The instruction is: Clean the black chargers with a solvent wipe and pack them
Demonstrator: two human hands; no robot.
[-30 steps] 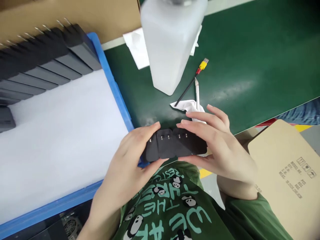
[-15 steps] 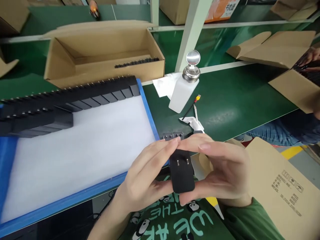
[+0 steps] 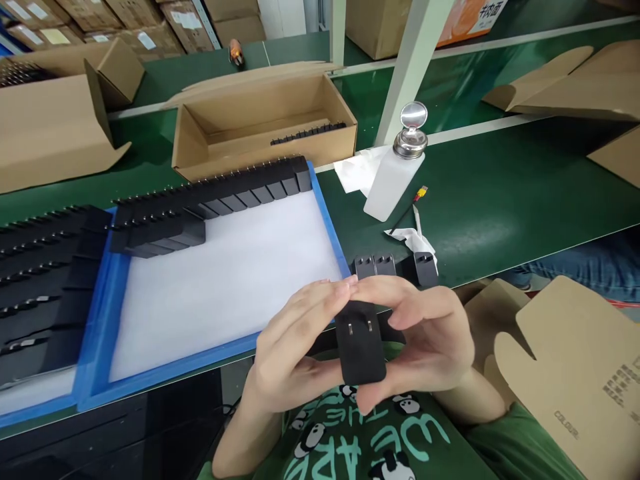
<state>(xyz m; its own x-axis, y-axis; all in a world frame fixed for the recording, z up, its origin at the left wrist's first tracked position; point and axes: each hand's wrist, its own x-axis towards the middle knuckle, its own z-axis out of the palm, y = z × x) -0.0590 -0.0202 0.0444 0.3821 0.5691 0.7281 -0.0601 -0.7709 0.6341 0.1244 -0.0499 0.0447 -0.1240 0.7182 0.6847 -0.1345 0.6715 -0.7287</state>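
A black plug adapter with two metal prongs facing up is held between both hands in front of the chest. My left hand grips its left side and top edge, fingers closed on it. My right hand touches its top edge and lower right corner with fingertips and thumb. Just beyond the hands, a pair of black adapters and another single adapter rest on the green table. To the left lies a blue-edged tray with a white base and rows of black adapters.
A white bottle with its metal lid up stands beside white tissue and a short cable. Behind the tray is an open cardboard box. Another filled tray is at left, a cardboard carton at lower right.
The view has swung left, showing the second tray and more boxes. Both hands keep hold of the adapter, with little change in grip. The person at the right is now mostly out of view.
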